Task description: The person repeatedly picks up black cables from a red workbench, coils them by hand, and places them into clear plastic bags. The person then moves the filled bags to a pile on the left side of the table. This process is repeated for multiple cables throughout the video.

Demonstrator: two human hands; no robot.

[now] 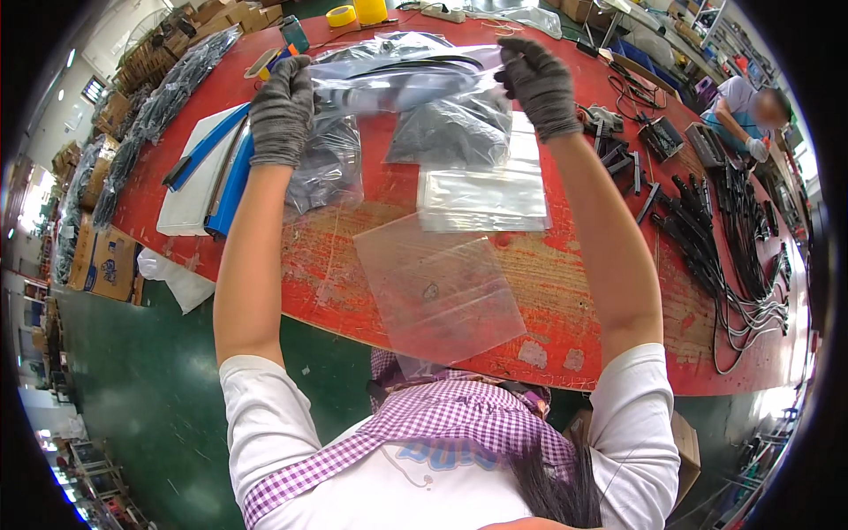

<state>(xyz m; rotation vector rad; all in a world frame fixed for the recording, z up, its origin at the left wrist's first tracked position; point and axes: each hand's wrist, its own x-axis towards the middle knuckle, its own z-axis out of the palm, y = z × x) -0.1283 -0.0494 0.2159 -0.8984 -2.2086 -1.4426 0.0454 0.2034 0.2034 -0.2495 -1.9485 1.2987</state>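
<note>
Both hands wear grey knit gloves and are raised over a worn red table (565, 291). My left hand (281, 110) and my right hand (539, 84) each grip one end of a clear plastic bag (415, 84) that holds a dark cable. The bag is stretched between them, above the table. Under it lie two filled bags with dark contents (446, 132). Nearer to me a stack of empty clear bags (484, 194) rests flat, and one loose clear bag (437, 287) overhangs the near table edge.
A white board with blue strips (208, 172) lies at the left. Bagged dark cables (168, 93) line the far left edge. Black cables and connectors (715, 238) spread over the right side. Another person (746, 119) works at the far right. Yellow tape rolls (343, 15) stand at the back.
</note>
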